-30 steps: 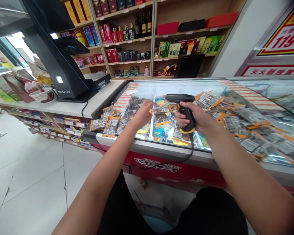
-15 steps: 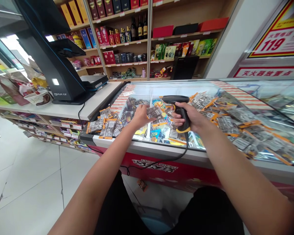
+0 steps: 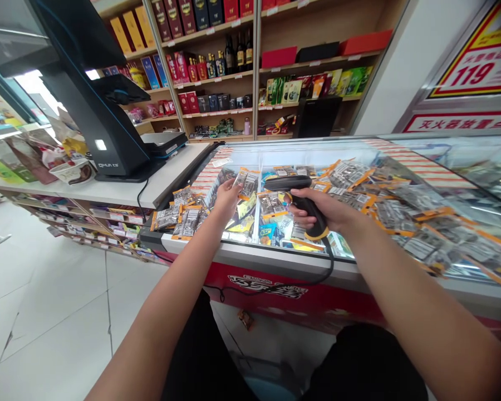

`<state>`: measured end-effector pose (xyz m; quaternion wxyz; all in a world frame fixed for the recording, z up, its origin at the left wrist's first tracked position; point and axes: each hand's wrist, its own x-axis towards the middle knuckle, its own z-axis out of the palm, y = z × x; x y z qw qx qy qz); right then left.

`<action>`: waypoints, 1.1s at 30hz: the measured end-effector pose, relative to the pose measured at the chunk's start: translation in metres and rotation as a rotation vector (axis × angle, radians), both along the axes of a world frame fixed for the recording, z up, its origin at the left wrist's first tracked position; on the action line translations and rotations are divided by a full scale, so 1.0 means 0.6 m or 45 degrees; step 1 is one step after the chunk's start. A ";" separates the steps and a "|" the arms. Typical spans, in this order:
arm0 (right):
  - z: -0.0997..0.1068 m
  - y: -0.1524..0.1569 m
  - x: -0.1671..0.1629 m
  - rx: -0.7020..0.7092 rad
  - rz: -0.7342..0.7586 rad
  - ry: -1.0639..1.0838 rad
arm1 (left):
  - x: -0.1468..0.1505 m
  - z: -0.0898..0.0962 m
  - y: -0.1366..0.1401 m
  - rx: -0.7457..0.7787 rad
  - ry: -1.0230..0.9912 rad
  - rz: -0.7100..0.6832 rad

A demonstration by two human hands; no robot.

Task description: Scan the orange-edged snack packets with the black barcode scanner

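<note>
My right hand [image 3: 317, 209] is wrapped round the grip of a black and yellow barcode scanner [image 3: 290, 182], its head pointing left. The scanner's cable hangs over the front of the glass-topped freezer [image 3: 292, 253]. Between the fingers of my left hand [image 3: 227, 199] is a small snack packet [image 3: 247, 182] with orange edges and a printed label, held left of the scanner head. Just below the scanner head lies another snack packet [image 3: 271, 204] on the glass. A pile of like packets [image 3: 187, 219] sits at the freezer's left corner.
Many more packets [image 3: 396, 214] cover the glass on the right. At left, a counter [image 3: 179, 167] carries a black checkout terminal [image 3: 112, 128]. Shelves [image 3: 217, 81] with boxes and bottles stand behind. One packet [image 3: 246, 319] lies on the floor near my legs.
My left hand has moved left and slightly up, with a snack packet now plainly held in it. The scanner has shifted a little left and down in my right hand.
</note>
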<state>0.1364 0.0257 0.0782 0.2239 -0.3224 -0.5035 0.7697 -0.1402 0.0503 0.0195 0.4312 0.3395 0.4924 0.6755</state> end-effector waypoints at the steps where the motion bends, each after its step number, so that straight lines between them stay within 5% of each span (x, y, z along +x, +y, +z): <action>1: 0.001 0.000 -0.001 0.001 0.000 0.002 | 0.000 0.003 -0.002 -0.047 -0.100 -0.049; 7: 0.004 -0.003 -0.002 0.002 0.024 -0.037 | -0.005 0.023 -0.014 0.019 -0.323 -0.216; 28: 0.001 -0.001 0.003 0.126 0.085 -0.006 | 0.011 0.032 -0.019 0.084 -0.115 -0.159; 31: 0.000 0.000 0.003 0.112 0.059 0.008 | 0.010 0.024 -0.015 0.073 0.055 -0.130; 33: 0.000 0.002 0.004 0.095 0.016 0.025 | 0.011 0.016 -0.013 0.054 0.407 -0.009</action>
